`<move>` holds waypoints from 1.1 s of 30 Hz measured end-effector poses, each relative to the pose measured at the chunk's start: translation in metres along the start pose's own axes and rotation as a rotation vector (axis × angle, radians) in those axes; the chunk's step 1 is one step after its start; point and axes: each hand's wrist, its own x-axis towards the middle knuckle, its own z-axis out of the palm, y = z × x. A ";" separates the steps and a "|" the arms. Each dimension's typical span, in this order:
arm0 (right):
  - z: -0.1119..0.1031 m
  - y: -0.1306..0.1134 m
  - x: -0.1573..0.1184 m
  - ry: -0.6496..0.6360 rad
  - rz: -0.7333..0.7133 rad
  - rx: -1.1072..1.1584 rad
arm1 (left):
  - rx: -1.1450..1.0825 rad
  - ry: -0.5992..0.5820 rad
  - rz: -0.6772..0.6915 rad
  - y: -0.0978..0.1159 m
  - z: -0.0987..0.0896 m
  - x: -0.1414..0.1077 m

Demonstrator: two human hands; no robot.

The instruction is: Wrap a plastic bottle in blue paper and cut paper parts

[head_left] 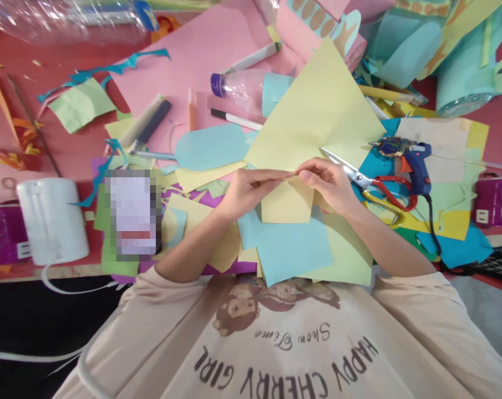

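Between both hands I hold a small pale yellow piece of paper (pixel 287 205) by its upper edge. My left hand (pixel 251 191) pinches that edge from the left, fingers stretched toward the middle. From the right, my right hand (pixel 326 180) pinches it between thumb and fingertips. Just beyond the hands lies a large pale yellow sheet (pixel 317 105). A light blue sheet (pixel 294 249) lies below the held piece. Close by my right hand rest scissors (pixel 363 180) with red and yellow handles, their blades partly apart.
A blue glue gun (pixel 419 166) lies on papers at the right, its cord running toward me. A plastic bottle (pixel 242 88) with a purple cap lies ahead. At the left are a phone (pixel 132 213) and a white device (pixel 53 221) with a cable. Paper scraps and markers surround them.
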 end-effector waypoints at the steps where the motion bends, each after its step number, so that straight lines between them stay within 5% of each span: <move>1: 0.000 0.000 0.000 -0.005 0.002 -0.005 | 0.009 -0.002 0.011 0.000 0.000 0.000; 12: 0.001 -0.001 -0.003 0.048 -0.060 -0.102 | -0.055 -0.022 -0.013 0.002 -0.002 0.001; 21: 0.000 0.000 -0.003 0.054 -0.221 -0.257 | 0.164 0.064 -0.016 0.001 -0.001 0.002; 33: -0.001 0.002 -0.003 0.060 -0.326 -0.321 | 0.184 0.081 0.020 -0.001 -0.002 0.003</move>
